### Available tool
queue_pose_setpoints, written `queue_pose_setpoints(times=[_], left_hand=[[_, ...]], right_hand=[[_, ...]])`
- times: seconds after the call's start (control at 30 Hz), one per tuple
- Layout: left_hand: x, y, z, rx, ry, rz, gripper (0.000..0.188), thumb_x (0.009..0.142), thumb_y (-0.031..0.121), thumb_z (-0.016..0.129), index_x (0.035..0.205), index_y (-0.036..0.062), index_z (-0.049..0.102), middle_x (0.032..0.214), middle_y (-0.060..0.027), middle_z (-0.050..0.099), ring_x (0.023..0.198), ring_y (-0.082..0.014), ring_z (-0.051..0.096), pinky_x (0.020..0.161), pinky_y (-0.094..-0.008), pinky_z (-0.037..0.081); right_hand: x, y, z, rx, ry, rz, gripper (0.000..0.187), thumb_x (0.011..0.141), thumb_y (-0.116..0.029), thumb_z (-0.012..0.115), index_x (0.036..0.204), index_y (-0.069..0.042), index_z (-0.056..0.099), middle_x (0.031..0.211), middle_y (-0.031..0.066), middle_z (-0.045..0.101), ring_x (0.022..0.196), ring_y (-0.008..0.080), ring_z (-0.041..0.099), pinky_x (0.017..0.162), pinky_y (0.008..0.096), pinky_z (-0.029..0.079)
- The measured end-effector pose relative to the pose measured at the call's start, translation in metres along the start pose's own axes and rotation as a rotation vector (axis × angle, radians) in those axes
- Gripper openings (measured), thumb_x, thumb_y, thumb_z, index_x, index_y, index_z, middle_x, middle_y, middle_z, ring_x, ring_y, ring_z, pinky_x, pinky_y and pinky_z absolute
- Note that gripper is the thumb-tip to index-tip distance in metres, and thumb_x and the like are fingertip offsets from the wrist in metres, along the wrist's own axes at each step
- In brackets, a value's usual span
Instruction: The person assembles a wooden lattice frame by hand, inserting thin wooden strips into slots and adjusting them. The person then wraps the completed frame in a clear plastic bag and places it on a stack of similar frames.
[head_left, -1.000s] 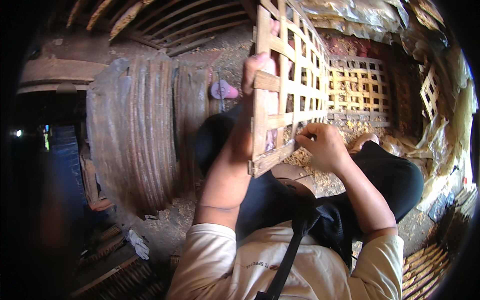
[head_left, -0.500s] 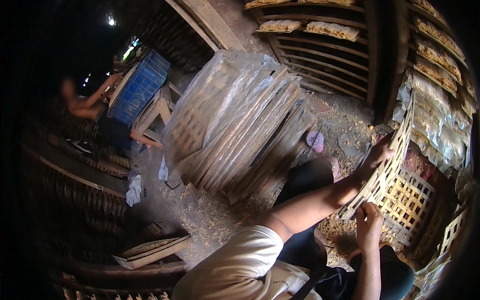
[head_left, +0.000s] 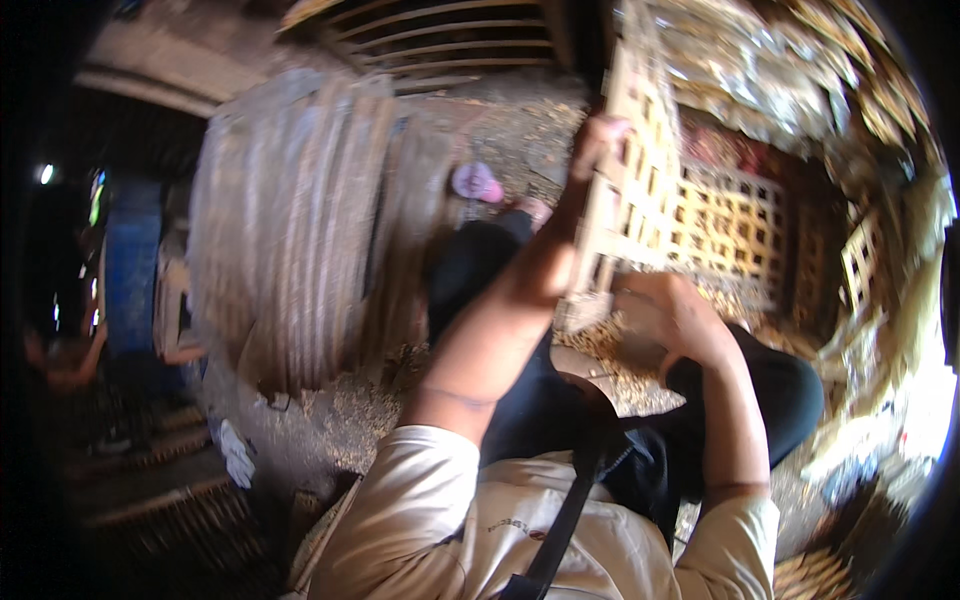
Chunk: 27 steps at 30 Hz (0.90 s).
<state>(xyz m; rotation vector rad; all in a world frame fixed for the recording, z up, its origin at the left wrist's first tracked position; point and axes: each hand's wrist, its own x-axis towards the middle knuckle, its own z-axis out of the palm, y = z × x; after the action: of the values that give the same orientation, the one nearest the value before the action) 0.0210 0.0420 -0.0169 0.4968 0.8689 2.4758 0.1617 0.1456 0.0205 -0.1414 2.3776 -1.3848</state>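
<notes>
My left hand [head_left: 600, 145] is closed round the edge of a woven bamboo tray [head_left: 645, 180], held upright on its side before me. Close to the tray's lower end is my right hand [head_left: 665, 305], bent at the wrist; motion smears its fingers, and I cannot make out whether it touches the tray. Beyond the held tray, a second open-weave tray [head_left: 728, 225] lies low, with pale yellowish crumbs [head_left: 600, 345] scattered on the floor near it.
A plastic-wrapped stack of trays [head_left: 290, 220] stands at the left. A pink-purple round object [head_left: 476, 183] lies on the floor. Slatted racks [head_left: 450, 40] rise at the back, and plastic-covered goods [head_left: 760, 70] line the right. Far left, another person [head_left: 80, 365] is beside a blue crate [head_left: 133, 265].
My view has swung to the right. The held tray stands more upright, still in my left hand. My right hand has gone from a pinch at its lower edge to a blurred position beside it.
</notes>
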Motion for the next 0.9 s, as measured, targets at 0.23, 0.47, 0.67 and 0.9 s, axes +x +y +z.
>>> queue_pose_setpoints(times=[0.23, 0.47, 0.67, 0.9], left_hand=[[0.008, 0.027, 0.000, 0.133, -0.095, 0.026, 0.078, 0.084, 0.037, 0.044, 0.149, 0.0018, 0.019, 0.156, -0.0173, 0.018, 0.142, -0.0294, 0.022, 0.114, -0.0476, 0.024], [0.005, 0.031, 0.005, 0.146, -0.055, 0.016, 0.080, 0.081, 0.038, 0.045, 0.149, 0.0027, 0.020, 0.155, -0.0172, 0.021, 0.141, -0.0318, 0.024, 0.112, -0.0535, 0.023], [0.012, 0.031, 0.001, 0.182, -0.029, 0.007, 0.083, 0.079, 0.039, 0.046, 0.149, 0.0036, 0.021, 0.154, -0.0177, 0.022, 0.142, -0.0324, 0.023, 0.112, -0.0571, 0.020], [0.007, 0.041, -0.006, 0.160, 0.008, -0.018, 0.085, 0.079, 0.039, 0.048, 0.149, 0.0025, 0.018, 0.155, -0.0140, 0.022, 0.141, -0.0294, 0.026, 0.113, -0.0520, 0.022]], right_hand=[[0.010, 0.020, 0.031, 0.492, 0.101, -0.063, 0.011, 0.089, -0.005, 0.062, 0.095, 0.003, 0.065, 0.081, 0.0101, 0.068, 0.077, 0.0140, 0.064, 0.071, 0.0305, 0.051], [0.019, 0.029, 0.035, 0.524, 0.155, -0.044, 0.010, 0.091, -0.007, 0.059, 0.090, 0.002, 0.064, 0.077, 0.0107, 0.067, 0.071, 0.0163, 0.066, 0.066, 0.0326, 0.053], [0.013, 0.038, 0.014, -0.425, 0.300, 0.178, 0.021, 0.094, -0.024, 0.055, 0.087, -0.007, 0.064, 0.080, 0.0165, 0.066, 0.074, 0.0306, 0.065, 0.068, 0.0428, 0.051], [0.003, 0.117, -0.015, -0.645, 0.272, 0.546, 0.034, 0.093, -0.032, 0.057, 0.117, -0.007, 0.055, 0.091, 0.0155, 0.067, 0.087, 0.0299, 0.066, 0.076, 0.0419, 0.054]])
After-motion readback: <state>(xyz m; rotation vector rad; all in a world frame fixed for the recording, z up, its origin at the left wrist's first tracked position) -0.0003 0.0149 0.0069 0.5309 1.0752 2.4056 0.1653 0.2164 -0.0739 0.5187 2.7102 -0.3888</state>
